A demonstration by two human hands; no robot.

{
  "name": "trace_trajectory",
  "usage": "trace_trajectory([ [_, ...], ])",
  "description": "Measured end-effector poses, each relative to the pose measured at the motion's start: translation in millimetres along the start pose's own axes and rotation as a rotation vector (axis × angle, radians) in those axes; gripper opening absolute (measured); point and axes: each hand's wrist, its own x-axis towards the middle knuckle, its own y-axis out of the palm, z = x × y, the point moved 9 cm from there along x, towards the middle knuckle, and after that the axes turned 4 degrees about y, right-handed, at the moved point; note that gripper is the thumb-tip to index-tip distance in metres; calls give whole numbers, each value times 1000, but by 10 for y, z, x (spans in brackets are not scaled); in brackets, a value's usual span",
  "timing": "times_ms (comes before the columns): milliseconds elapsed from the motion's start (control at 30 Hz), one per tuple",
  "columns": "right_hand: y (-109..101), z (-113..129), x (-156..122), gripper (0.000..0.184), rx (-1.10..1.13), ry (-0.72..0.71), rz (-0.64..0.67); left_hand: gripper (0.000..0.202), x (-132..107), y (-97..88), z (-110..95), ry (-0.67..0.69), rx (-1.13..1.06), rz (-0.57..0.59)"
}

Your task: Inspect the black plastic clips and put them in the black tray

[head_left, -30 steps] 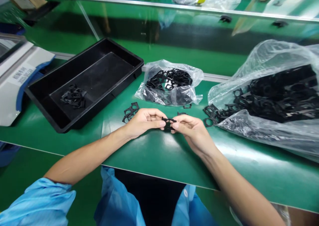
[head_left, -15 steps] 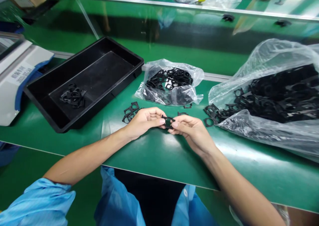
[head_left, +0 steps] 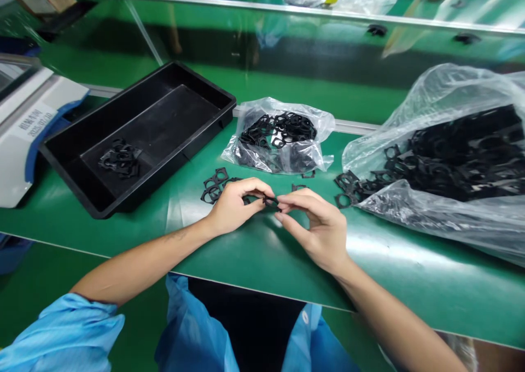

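Between my hands, above the green table (head_left: pixel 262 262), is a small black plastic part with a ring-shaped opening (head_left: pixel 270 201). My left hand (head_left: pixel 240 205) pinches its left end between thumb and fingers. On the other end are the fingertips of my right hand (head_left: pixel 315 221), thumb below and fingers above, closed on its edge. Loose black ring parts (head_left: pixel 213 189) lie just behind my left hand, partly hidden by it. Another loose part (head_left: pixel 300 187) lies behind my right hand.
A black tray (head_left: pixel 197 142) at the left holds a small pile of black parts (head_left: pixel 120 158). A clear bag (head_left: pixel 246 156) of parts lies at the back. A large open bag (head_left: pixel 430 219) spills parts at the right. A white-and-blue machine (head_left: pixel 49 109) stands far left.
The black part has turned in my fingers and now shows more edge-on. My right hand has shifted its grip, its thumb lower and further from the fingers.
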Motion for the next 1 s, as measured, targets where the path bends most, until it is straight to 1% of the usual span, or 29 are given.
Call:
trace_trajectory([
  [167,38,-39,-28,20,30,41,18,4,-16,18,-1,23,-8,-7],
  [267,21,-54,-16,19,28,54,6,5,-9,-16,-31,61,16,-24],
  [367,-19,-116,10,14,-5,109,-22,7,-7,-77,-155,173,94,-64],
  [433,-43,-166,27,9,-12,151,-36,7,-25,-75,-274,266,166,-67],
  [500,-43,-204,44,5,-7,182,-24,7,-52,-18,-377,335,221,-32],
  [600,-13,-260,62,8,36,233,21,7,-96,79,-478,394,249,33],
  [667,12,-313,64,11,84,281,49,8,-115,92,-504,411,259,41],
  [733,24,-369,51,13,125,327,49,8,-117,69,-471,385,273,32],
  [833,34,-404,9,20,149,354,16,5,-103,17,-313,250,254,10],
  [900,50,-369,-13,20,108,328,9,6,-98,38,-208,151,238,35],
  [933,51,-337,-13,19,69,304,9,7,-97,68,-187,124,253,68],
  [967,49,-299,-3,18,32,278,21,8,-96,84,-196,116,292,98],
  [1000,49,-257,16,18,1,250,54,7,-92,62,-235,128,350,108],
])
